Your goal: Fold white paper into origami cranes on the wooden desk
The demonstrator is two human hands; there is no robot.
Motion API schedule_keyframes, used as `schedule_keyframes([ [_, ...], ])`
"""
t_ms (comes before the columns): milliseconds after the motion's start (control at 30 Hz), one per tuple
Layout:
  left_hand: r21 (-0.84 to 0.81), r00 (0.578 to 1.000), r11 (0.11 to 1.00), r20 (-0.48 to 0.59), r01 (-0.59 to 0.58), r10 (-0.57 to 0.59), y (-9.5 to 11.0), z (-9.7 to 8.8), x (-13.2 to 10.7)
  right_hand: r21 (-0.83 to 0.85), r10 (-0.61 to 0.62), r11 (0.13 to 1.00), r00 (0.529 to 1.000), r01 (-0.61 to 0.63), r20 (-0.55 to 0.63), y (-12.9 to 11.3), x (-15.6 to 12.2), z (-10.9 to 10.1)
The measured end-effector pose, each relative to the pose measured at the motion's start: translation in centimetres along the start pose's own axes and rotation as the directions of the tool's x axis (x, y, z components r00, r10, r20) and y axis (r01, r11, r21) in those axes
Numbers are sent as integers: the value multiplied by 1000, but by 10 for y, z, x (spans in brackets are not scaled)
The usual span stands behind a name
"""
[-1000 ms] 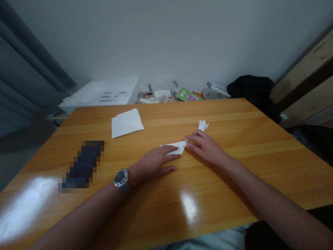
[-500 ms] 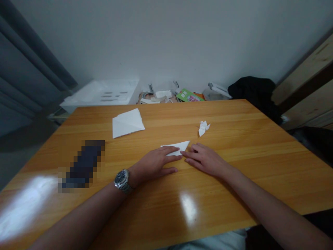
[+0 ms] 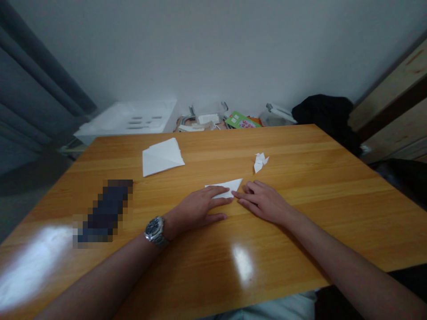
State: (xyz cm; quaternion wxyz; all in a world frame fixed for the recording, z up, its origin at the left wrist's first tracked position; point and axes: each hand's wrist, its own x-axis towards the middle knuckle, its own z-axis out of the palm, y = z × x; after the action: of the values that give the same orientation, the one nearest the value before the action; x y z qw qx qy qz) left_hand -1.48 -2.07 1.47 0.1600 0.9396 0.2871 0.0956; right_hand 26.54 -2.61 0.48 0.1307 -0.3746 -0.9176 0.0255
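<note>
A small folded white paper [image 3: 235, 185] lies flat on the wooden table, its pointed corner toward the upper right. My left hand [image 3: 200, 207], with a metal wristwatch [image 3: 155, 229] at the wrist, rests with fingers stretched out over the paper and hides its lower left part. Coming from the right, my right hand [image 3: 263, 202] touches the paper's right edge with the extended index fingertip; the thumb is out and the other fingers are curled. Beyond the right hand sits a small folded paper figure [image 3: 260, 162].
A stack of white paper sheets [image 3: 162, 157] lies at the back left of the table [image 3: 300, 262]. A pixelated dark object [image 3: 106, 211] is at the left. Past the far edge are a white tray-like piece [image 3: 133, 118], a green booklet [image 3: 242, 121] and a black cloth-like item [image 3: 323, 113].
Both hands keep nearly the same pose on the paper. The whole view has shifted very slightly; nothing was taken up or let go.
</note>
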Motion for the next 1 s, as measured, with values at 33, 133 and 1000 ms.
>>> schedule_keyframes([
  [33, -3, 1000, 1000, -3, 0, 0, 0, 0, 0, -2, 13, 1000, 1000, -13, -2, 1, 0, 0],
  [133, -13, 1000, 1000, -12, 2, -2, 0, 0, 0, -8, 72, 997, 997, -72, -12, 4, -1, -1],
  [1000, -20, 1000, 1000, -22, -3, 3, -1, 3, 0, 37, 77, 997, 992, -74, -96, 17, -6, -5],
])
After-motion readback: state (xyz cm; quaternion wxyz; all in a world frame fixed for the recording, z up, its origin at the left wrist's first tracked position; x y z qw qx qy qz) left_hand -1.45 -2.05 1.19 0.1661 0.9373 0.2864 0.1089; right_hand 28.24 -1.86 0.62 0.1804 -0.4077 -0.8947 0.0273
